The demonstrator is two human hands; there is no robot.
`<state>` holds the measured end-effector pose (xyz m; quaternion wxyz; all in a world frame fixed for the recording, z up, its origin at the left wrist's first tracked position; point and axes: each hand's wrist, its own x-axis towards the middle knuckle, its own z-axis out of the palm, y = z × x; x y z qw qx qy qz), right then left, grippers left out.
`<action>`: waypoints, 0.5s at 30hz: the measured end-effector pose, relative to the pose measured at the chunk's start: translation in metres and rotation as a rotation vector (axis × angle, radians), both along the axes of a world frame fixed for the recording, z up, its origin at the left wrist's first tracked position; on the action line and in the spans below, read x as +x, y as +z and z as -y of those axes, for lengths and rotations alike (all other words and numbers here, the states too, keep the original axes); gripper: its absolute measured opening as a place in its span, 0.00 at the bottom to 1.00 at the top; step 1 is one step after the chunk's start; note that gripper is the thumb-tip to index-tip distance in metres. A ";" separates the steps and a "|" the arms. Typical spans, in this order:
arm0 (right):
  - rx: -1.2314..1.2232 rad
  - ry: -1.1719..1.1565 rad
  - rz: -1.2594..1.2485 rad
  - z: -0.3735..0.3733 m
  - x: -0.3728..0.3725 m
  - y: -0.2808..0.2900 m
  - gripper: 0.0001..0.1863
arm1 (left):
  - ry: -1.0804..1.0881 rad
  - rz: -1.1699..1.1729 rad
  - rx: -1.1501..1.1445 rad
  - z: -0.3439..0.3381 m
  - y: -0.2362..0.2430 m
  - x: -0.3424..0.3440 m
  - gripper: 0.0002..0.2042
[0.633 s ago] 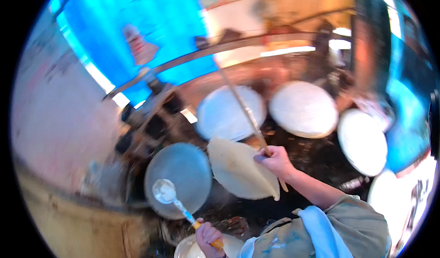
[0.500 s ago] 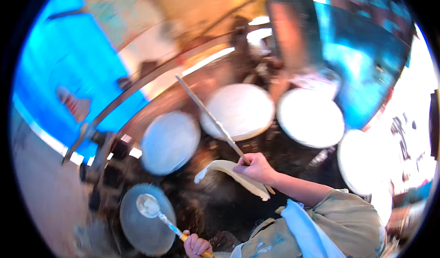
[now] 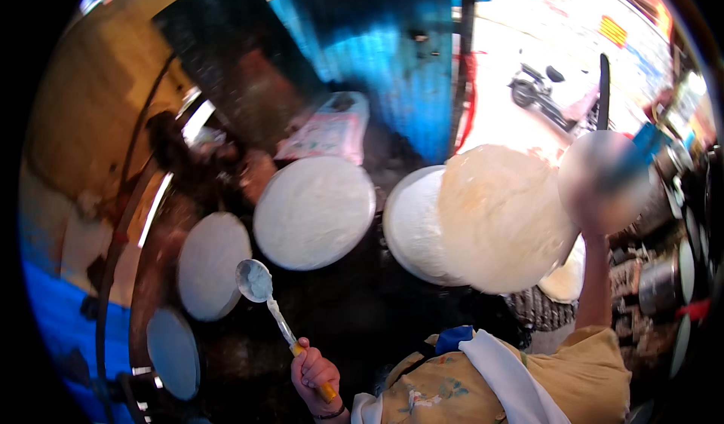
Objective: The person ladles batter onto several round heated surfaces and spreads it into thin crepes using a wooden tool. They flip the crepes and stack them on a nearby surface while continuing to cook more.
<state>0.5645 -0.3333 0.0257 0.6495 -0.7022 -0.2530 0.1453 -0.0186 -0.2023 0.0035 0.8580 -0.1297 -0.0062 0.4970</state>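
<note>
Sheet supported, ladle level

On my feed the left hand has its fingers wrapped around the yellow handle of the ladle, whose bowl carries some pale, wet-looking stuff. The right hand is a blur, so I cannot tell whether it is gripping anything.

The broad, pale sheet is just left of that blur, overlapping the right part of a white disc. I can't make out whether the two touch.

I take the step in hand to be managing this sheet, and I judge it thin and limp. I'd give it support across its width rather than pinch one edge, since a single hold could tear it or let it fold over. I'd keep its near rim high enough not to drag over the white disc, and move smoothly, without a flick.

The ladle deserves equal care. Its bowl sits near two more discs, the large white one and the smaller one. I'd keep the bowl upright and my left wrist quiet, so nothing drips onto the dark surface while my attention is off to the right. I'd want a clear look at the right fingers before committing to any turn or lift.
</note>
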 end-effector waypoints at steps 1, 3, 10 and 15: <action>-0.027 -0.091 0.042 0.016 0.034 0.010 0.07 | -0.026 0.008 0.007 -0.003 0.002 0.017 0.10; -0.091 -0.175 0.215 0.046 0.076 0.046 0.08 | -0.093 0.050 0.018 -0.010 0.005 0.051 0.10; -0.823 -0.243 0.961 0.045 0.091 -0.101 0.09 | -0.173 0.004 -0.022 -0.003 0.010 0.107 0.12; -1.074 -0.340 0.469 0.062 -0.007 -0.218 0.08 | -0.208 -0.107 -0.085 -0.006 0.028 0.115 0.09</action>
